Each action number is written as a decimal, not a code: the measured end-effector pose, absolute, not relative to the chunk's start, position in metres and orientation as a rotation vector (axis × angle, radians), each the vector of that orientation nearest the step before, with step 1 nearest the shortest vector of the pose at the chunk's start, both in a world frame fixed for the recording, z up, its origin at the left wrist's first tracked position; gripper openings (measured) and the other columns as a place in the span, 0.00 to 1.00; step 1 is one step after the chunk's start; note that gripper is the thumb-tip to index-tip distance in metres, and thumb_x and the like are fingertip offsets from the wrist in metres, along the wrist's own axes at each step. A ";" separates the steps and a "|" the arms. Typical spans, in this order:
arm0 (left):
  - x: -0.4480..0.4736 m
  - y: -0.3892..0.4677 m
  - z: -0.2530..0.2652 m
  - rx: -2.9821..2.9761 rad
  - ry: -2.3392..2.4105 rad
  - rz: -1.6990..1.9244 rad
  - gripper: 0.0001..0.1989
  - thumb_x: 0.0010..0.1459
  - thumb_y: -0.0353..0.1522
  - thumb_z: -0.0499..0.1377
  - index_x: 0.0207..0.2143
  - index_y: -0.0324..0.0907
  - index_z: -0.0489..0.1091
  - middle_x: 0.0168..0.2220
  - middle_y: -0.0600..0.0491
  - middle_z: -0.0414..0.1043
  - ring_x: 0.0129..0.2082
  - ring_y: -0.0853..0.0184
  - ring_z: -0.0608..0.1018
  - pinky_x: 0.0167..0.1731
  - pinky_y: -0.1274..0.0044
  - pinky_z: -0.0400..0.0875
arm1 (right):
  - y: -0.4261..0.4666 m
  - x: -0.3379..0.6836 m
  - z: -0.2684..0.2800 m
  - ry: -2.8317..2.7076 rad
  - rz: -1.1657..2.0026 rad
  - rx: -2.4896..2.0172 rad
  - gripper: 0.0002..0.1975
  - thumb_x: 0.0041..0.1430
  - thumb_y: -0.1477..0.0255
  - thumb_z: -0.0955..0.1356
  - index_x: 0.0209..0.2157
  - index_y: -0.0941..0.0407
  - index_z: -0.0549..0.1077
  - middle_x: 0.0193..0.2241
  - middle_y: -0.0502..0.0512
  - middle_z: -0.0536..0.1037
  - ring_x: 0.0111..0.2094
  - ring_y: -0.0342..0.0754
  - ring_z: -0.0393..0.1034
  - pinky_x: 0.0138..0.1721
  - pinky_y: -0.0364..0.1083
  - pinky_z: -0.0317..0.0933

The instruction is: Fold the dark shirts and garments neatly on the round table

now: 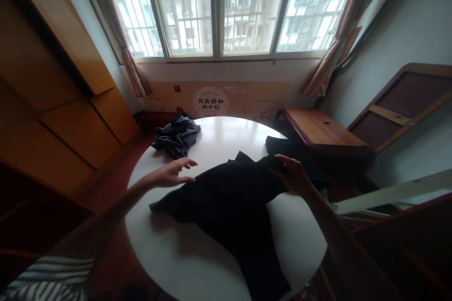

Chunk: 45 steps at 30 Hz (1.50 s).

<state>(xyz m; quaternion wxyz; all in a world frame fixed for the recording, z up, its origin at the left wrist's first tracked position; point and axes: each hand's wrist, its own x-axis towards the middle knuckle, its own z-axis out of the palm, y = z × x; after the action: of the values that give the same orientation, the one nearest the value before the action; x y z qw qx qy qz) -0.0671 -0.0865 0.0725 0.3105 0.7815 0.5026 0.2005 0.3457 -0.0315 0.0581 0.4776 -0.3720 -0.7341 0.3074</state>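
Observation:
A black garment (pixel 233 197) lies spread and creased over a round white table (pixel 176 254). One tapering part of it points left, and a longer part runs down toward the table's near edge. My right hand (pixel 291 174) grips its upper right end, lifted a little, with fingers and thumb closed on the cloth. To the upper left of the garment, my left hand (pixel 174 171) hovers with fingers apart and nothing in it. Whether it touches the cloth is not visible; a small gap seems to show.
A crumpled dark garment (pixel 178 134) sits at the table's far left. Another dark cloth (pixel 293 148) lies at the right edge, partly behind my right hand. Beyond it stands a wooden cabinet (pixel 325 127). Wooden cupboards (pixel 77 127) line the left; barred windows (pixel 219 9) face me.

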 end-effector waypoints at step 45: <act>-0.055 -0.146 0.090 2.622 1.462 0.899 0.16 0.67 0.33 0.51 0.51 0.43 0.74 0.42 0.46 0.79 0.41 0.61 0.80 0.44 0.71 0.74 | -0.067 0.386 0.052 -2.280 0.953 -0.944 0.17 0.54 0.71 0.69 0.47 0.56 0.79 0.37 0.56 0.81 0.37 0.54 0.76 0.41 0.48 0.71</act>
<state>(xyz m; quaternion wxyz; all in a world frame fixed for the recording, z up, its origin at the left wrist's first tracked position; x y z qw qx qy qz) -0.0552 -0.1464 0.0901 0.0037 0.8367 0.4665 0.2869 0.3857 -0.0670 0.0522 0.2454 -0.3460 -0.8356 0.3492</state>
